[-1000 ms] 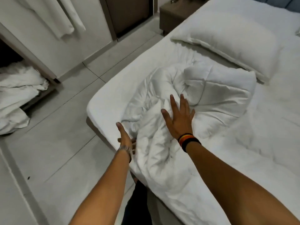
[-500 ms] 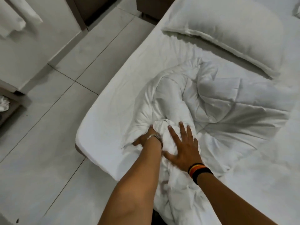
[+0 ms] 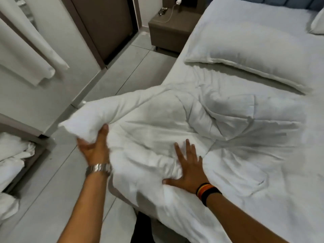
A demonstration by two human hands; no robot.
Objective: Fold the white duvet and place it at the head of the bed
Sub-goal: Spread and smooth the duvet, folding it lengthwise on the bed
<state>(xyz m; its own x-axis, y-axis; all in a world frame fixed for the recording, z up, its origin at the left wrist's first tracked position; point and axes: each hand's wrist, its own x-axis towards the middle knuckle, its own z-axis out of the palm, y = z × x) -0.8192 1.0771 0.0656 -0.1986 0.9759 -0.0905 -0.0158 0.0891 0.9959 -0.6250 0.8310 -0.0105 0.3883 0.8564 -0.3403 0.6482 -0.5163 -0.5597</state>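
The white duvet (image 3: 175, 123) lies crumpled across the near half of the bed (image 3: 289, 199), with one bunched end hanging out past the bed's left side. My left hand (image 3: 95, 149), with a metal watch on the wrist, grips that bunched end from below and holds it up over the floor. My right hand (image 3: 188, 170), with dark and orange bands on the wrist, lies flat with spread fingers on the duvet near the bed's front edge. A white pillow (image 3: 254, 50) rests at the head of the bed, beyond the duvet.
A brown bedside table (image 3: 168, 30) with a charger cable stands at the head, left of the bed. Grey tiled floor (image 3: 52, 190) runs along the left side. White linen (image 3: 12, 160) is piled on a low shelf at far left. White towels (image 3: 26, 55) hang above it.
My left hand came out from under the duvet's near edge, took hold of a bunched end and pulled it left and up, off the bed's side. My right hand stayed flat on the duvet.
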